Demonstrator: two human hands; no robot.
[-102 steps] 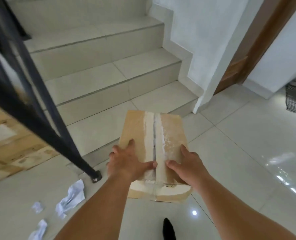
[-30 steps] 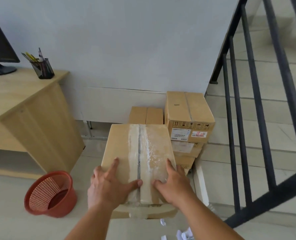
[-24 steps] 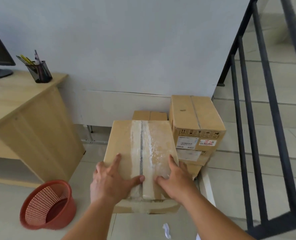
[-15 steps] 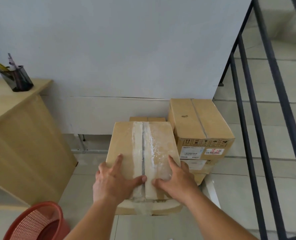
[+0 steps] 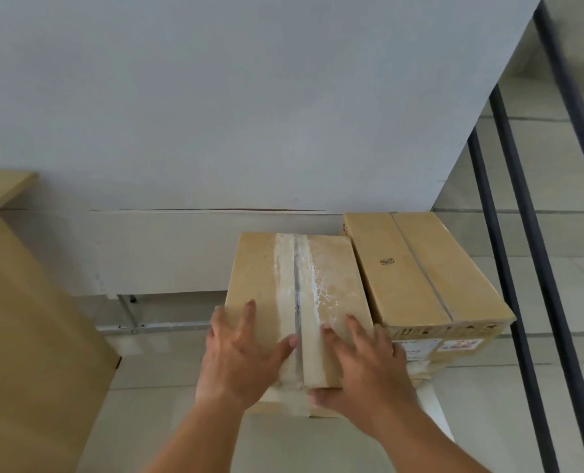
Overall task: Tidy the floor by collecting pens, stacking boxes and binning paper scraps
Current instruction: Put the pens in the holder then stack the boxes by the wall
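Observation:
A cardboard box [image 5: 328, 268] with a whitish strip of tape down its top is held in front of me, near the wall. My left hand [image 5: 239, 356] grips its near left corner, fingers spread over the top and side. My right hand [image 5: 362, 373] grips the near right corner, thumb hooked under the front edge. Right beside it, almost touching, stands a stack of cardboard boxes [image 5: 417, 268], its top about level with the box I carry. Whatever lies beneath the held box is hidden. No pens or paper scraps are visible.
A wooden desk [image 5: 28, 336] fills the left side, its panel reaching to the floor. A grey wall [image 5: 215, 114] stands straight ahead, with a metal pipe [image 5: 167, 325] along its base. Black stair railing bars [image 5: 522, 302] and tiled steps [image 5: 577, 233] lie to the right.
I have turned from the stairs and carried the box up to the wall. It now sits close beside the stack and covers the low box behind. The red basket and pen holder have left view.

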